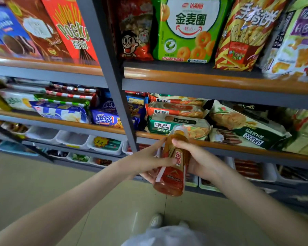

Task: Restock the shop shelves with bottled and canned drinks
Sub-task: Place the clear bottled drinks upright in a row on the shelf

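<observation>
1 bottle (171, 176), 2 hands — left hand (148, 160), right hand (201, 161) — 4 snack bags (188, 29), top rt

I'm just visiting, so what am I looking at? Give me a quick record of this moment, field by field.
place: shop aisle, facing a shelf unit
held item: bottle of amber drink, red label, tilted, cap toward the shelves
left hand: grips the bottle's middle
right hand: fingers curl round its upper part
on shelves: snack bags, biscuit packets
lower down: white trays
</observation>
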